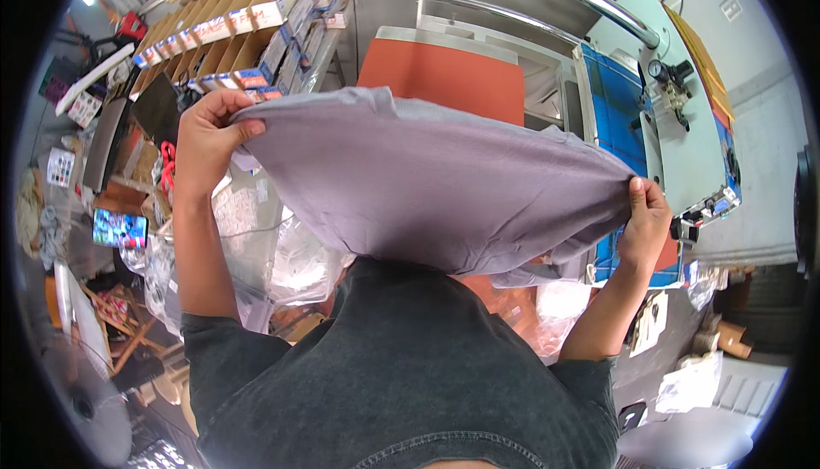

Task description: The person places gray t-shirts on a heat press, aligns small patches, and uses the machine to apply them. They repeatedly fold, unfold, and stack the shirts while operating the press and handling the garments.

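A grey-mauve fabric piece (435,181), which looks like a garment, is stretched wide in front of my chest. My left hand (214,132) pinches its upper left corner between thumb and fingers. At the lower right end, my right hand (644,213) grips the other corner. The upper edge runs nearly taut between both hands, while folds hang loosely near the right. Behind the cloth lies a flat orange-red pad (442,78) of a heat press, partly covered from view by the fabric.
The press's pale green housing (679,123) carries a pressure gauge (656,70) at right, beside a blue-covered platen (612,110). Cardboard boxes with dividers (218,33) stand at upper left. Clear plastic bags (301,264) lie below the cloth. A lit phone (120,228) is at left.
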Tool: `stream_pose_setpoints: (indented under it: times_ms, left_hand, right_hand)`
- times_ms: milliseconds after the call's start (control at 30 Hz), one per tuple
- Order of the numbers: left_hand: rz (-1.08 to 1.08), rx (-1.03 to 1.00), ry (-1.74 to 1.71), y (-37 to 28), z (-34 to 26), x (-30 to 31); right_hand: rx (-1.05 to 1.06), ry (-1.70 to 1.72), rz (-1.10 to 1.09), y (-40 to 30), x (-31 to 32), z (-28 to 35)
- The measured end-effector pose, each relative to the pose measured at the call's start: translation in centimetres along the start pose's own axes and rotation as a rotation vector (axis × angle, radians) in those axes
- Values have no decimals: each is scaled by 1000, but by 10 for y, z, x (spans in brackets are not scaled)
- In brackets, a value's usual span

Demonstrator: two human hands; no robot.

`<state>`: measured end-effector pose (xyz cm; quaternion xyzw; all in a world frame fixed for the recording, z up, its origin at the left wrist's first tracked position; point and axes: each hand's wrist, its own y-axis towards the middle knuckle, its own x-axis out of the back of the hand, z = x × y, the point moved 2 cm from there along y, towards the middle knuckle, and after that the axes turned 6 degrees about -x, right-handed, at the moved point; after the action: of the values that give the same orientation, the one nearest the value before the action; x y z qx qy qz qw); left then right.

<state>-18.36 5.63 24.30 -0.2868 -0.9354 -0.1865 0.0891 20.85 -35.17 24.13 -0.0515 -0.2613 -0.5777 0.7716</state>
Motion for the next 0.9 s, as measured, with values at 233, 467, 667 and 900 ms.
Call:
stream_pose_setpoints:
  times_ms: [233,467,667,900]
  left_hand:
    - [65,-22,270,-1,18,28]
    - [35,-193,137,-38,33,32]
    - [88,-167,370,-50,30,41]
    - [248,-44,-264,-72,46,52]
  right_hand:
    - [64,43,119,-20,23,-5]
    - [-3,-115,-8,-48,6,-9]
    - [-15,-222,-159,-61,11,-4]
    - [42,125,313,-67,47,-26]
